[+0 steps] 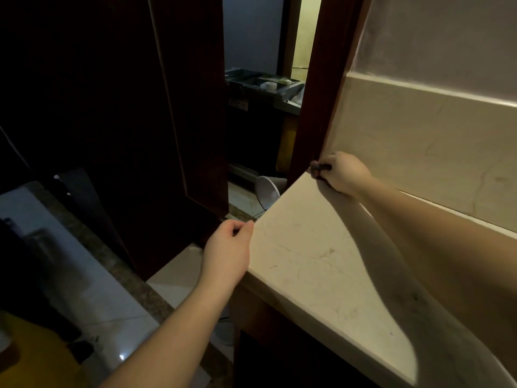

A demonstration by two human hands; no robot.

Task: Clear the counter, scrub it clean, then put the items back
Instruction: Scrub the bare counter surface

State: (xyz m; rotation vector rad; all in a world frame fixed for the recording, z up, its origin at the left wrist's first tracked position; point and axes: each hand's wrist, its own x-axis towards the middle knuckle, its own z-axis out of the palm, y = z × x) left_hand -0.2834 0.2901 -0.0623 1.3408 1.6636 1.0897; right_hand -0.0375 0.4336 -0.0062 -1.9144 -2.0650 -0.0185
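Note:
A cream marble counter runs from the centre to the lower right, with faint marks on its bare top. My right hand is at the counter's far corner by the wall and grips a small dark object, too dim to identify. My left hand sits at the counter's left front edge with its fingers curled and its fingertips at the rim; whether it holds anything is unclear. My right forearm casts a broad shadow across the top.
A dark wooden door stands ajar to the left of the counter. Through the gap shows a grey cart tray with small items and a white round object on the floor. Beige tiled wall backs the counter.

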